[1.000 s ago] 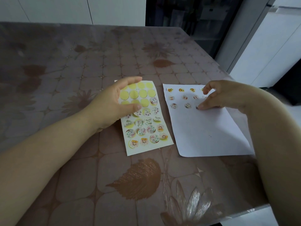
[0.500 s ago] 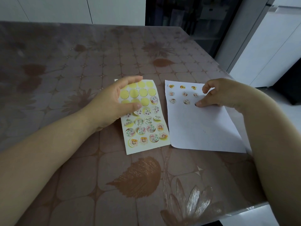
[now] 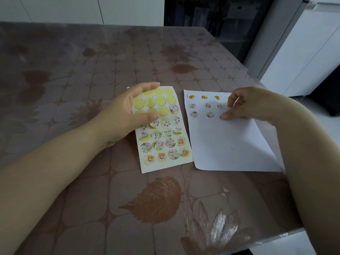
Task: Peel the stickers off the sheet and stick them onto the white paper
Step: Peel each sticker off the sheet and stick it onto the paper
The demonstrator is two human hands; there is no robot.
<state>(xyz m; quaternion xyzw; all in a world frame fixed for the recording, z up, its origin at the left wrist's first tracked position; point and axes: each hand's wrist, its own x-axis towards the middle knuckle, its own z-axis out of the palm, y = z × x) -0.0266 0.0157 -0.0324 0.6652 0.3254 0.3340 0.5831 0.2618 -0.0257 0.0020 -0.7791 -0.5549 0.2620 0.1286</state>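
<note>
The left hand [image 3: 127, 115] lies loose and unclenched at the sticker sheet's upper left. Its thumb is laid across the sheet and its fingers arch over the top rows, gripping nothing. How hard it bears down I cannot tell.

The sticker sheet [image 3: 165, 163] runs out from under that hand toward the person, flat on the table [image 3: 73, 74]. The yellow circles by the fingers are bare, and the printed stickers [image 3: 161, 144] fill the rows below the thumb.

These stickers look paper-thin and nearly weightless, and floppy once lifted. They would likely curl and cling to skin. A few have a raised rim with yellow showing beneath, which is probably the place to catch one with a fingernail while the thumb pins the backing down.

The white paper [image 3: 230, 144] lies just beside the sheet, between the two hands and reaching under the right one. It is thin and light and probably slides easily on this glossy cloth, so it wants holding. Small stickers already placed [image 3: 209, 114] sit in rows just left of the right hand.

The right hand [image 3: 248, 105] has its fingers curled and its thumb tip pressed on the paper at the end of the third row. Whether a sticker lies under that thumb is hidden.
</note>
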